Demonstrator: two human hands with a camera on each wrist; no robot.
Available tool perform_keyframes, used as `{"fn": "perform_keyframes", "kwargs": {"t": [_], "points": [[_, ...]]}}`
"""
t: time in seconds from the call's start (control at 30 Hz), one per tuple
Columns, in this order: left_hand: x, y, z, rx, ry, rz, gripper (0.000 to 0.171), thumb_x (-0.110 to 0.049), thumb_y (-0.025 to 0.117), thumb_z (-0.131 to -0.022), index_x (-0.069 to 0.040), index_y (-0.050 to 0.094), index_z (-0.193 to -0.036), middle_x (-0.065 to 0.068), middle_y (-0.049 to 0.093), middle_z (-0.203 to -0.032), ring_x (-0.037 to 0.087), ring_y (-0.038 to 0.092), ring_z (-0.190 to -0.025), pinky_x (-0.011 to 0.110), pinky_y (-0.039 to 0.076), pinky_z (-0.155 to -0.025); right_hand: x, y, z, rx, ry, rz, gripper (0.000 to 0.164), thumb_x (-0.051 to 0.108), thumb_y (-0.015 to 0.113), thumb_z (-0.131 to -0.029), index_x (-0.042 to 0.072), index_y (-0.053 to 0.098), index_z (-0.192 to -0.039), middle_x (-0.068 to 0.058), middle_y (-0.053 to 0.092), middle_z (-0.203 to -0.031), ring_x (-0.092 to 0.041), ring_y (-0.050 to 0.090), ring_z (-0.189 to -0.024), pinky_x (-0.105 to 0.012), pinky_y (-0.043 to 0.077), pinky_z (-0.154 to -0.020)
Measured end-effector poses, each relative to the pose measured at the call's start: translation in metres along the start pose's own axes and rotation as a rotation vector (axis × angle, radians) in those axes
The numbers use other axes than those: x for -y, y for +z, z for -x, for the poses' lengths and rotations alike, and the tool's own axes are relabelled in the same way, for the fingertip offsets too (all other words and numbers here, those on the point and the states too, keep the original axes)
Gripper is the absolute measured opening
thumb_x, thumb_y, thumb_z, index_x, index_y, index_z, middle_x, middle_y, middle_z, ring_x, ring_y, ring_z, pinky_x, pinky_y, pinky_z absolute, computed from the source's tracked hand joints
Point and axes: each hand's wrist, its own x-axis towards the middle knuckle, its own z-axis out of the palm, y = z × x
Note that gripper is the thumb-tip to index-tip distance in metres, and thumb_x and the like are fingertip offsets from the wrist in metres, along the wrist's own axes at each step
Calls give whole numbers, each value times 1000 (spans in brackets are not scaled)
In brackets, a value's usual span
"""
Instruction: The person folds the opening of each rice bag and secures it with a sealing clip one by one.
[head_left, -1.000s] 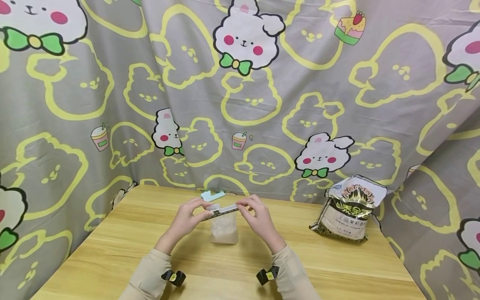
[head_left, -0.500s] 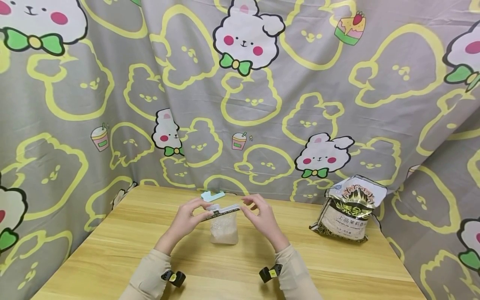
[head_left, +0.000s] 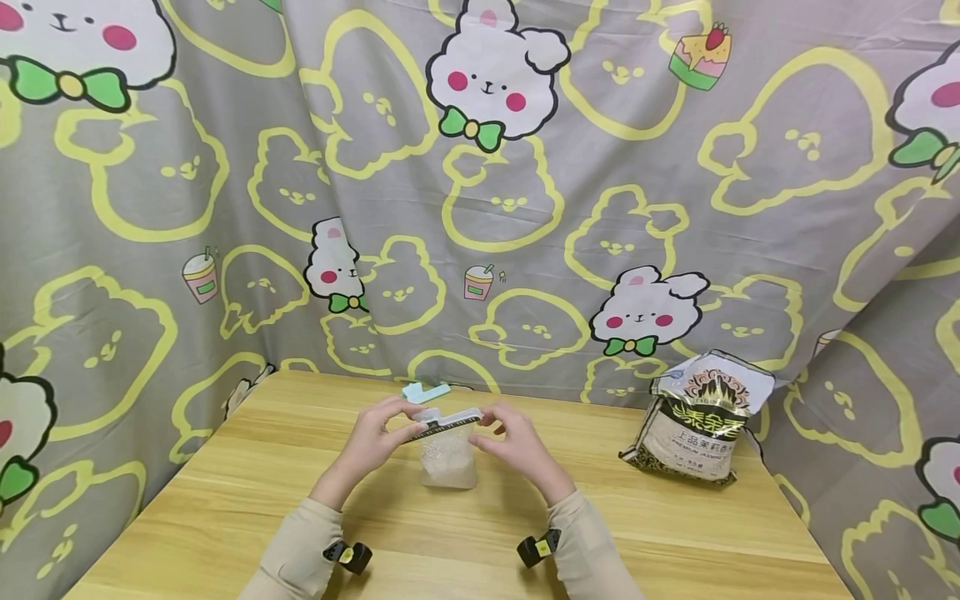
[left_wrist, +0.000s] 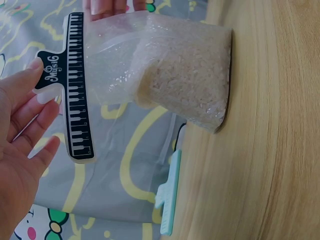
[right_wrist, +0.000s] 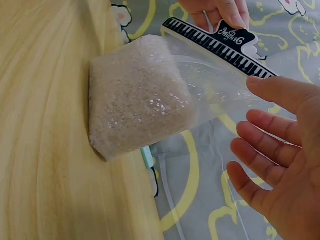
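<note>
A clear plastic bag of rice (left_wrist: 185, 72) stands on the table, its upper part rising slack. Across its top lies a black clip with a piano-key pattern (left_wrist: 77, 90) and the word Music on its handle. My left hand (head_left: 381, 432) pinches that handle between thumb and fingers. At the bag's other upper corner is my right hand (head_left: 517, 442). In the right wrist view its thumb tip (right_wrist: 255, 80) overlaps the end of the clip, while the other fingers spread loosely below, apart from the rice.
Behind the bag, a light-blue clip (head_left: 425, 392) lies near the table's back edge. A large printed rice package (head_left: 693, 421) leans at the back right of the wooden table (head_left: 660, 533). A patterned grey curtain (head_left: 525, 208) hangs around the table.
My right hand has let go of the clip's right end, drawn slightly right, then come back closer and lower at the bag's edge. My left hand keeps its hold on the clip.
</note>
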Motion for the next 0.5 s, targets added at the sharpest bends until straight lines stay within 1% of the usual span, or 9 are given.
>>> {"fn": "perform_keyframes", "kwargs": {"t": [0.07, 0.13, 0.2, 0.27, 0.33, 0.5], "points": [[0, 0, 0, 1, -4, 4, 20, -13, 80, -78, -13, 74, -98, 0, 73, -96, 19, 68, -93, 34, 56, -82, -2, 2, 0, 24, 4, -3, 25, 18, 77, -81, 5, 67, -101, -9, 69, -97, -26, 65, -92, -32, 56, -75], [1, 1, 0, -1, -6, 4, 20, -13, 80, -78, -13, 74, -98, 0, 73, -96, 19, 69, -93, 34, 56, -82, -3, 2, 0, 48, 17, -28, 23, 18, 77, -82, 5, 67, -98, -13, 70, -98, -30, 66, -93, -38, 57, -76], [1, 1, 1, -4, -6, 7, 20, -13, 80, -79, -13, 74, -98, 0, 73, -96, 19, 69, -92, 33, 56, -82, -3, 2, 1, 66, 27, -62, 22, 17, 76, -83, 4, 67, -98, -18, 70, -99, -34, 66, -94, -45, 57, -77], [1, 2, 1, -8, -5, 11, 20, -13, 79, -79, -13, 74, -98, 0, 73, -96, 20, 69, -92, 33, 56, -82, -4, 2, 1, 78, 35, -98, 21, 16, 75, -84, 3, 67, -98, -21, 70, -99, -37, 66, -94, -48, 56, -78], [1, 2, 1, -14, -3, 16, 20, -12, 79, -79, -13, 74, -98, 0, 73, -96, 21, 68, -92, 33, 56, -82, -4, 2, 1, 86, 47, -126, 20, 15, 74, -85, 2, 68, -98, -22, 70, -100, -37, 66, -94, -45, 57, -78], [1, 2, 1, -19, -10, 22, 21, -12, 79, -79, -13, 74, -99, 1, 73, -96, 21, 68, -91, 33, 56, -81, -7, 5, 2, 98, 103, -192, 18, 17, 74, -86, 3, 69, -98, -21, 70, -99, -36, 67, -95, -29, 55, -77]]}}
